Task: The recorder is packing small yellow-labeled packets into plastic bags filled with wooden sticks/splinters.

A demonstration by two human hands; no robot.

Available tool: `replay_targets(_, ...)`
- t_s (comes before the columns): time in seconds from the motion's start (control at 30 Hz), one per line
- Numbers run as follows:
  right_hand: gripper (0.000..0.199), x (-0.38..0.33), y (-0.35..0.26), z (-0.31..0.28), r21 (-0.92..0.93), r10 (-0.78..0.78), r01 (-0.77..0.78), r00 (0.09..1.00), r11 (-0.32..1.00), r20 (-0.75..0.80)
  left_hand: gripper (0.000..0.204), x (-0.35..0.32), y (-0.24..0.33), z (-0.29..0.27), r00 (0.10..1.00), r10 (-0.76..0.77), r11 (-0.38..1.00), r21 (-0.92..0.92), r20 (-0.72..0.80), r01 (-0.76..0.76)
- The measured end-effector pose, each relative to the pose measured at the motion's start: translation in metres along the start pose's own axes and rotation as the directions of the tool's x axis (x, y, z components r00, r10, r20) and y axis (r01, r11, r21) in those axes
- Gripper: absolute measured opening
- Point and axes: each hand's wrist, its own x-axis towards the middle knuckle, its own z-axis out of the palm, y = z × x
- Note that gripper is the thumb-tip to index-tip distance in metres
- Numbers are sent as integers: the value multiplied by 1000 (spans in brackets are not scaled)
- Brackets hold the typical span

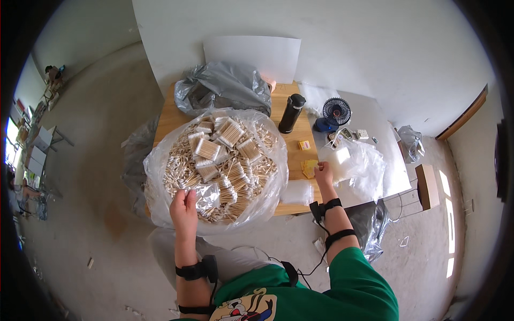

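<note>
Wooden counter (292, 160) held a clear plastic sack of bundled cotton swabs (217, 166). Left hand (184, 206) pinched a light, crinkly cellophane-wrapped bundle (206, 193) at the heap's near edge; right hand (323, 175), fingers curled, touched flimsy yellow paper slips (309, 167).

2 hands are seen: 1 left hand (184, 206) and 1 right hand (323, 174). 1 wooden table (292, 155) is counted. 1 large clear bag (160, 166) of cotton swabs (225, 160) is counted; the swabs and their small packets are too many to be told. 1 grey plastic bag (222, 88), 1 black flask (291, 113), 1 small blue fan (334, 113), 1 white board (251, 53) and 1 small yellow box (304, 145) are counted.
</note>
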Motion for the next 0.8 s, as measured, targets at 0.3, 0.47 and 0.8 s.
replay_targets(0.3, 27, -8, -16, 28, -594, -149, 80, 986, 801, -68, 22, -20, 15, 30, 968, -166, 965, -173, 187, 198)
replay_targets(0.47, 19, -64, -92, 11, 217, -221, 220, 975, 951, -23, 16, -29, 41, 64, 951, -86, 982, -135, 296, 131)
replay_targets(0.8, 30, -169, -134, -29, 684, -39, -369, 864, 629, 502, 14, -58, 44, 112, 888, 56, 991, -136, 456, 7)
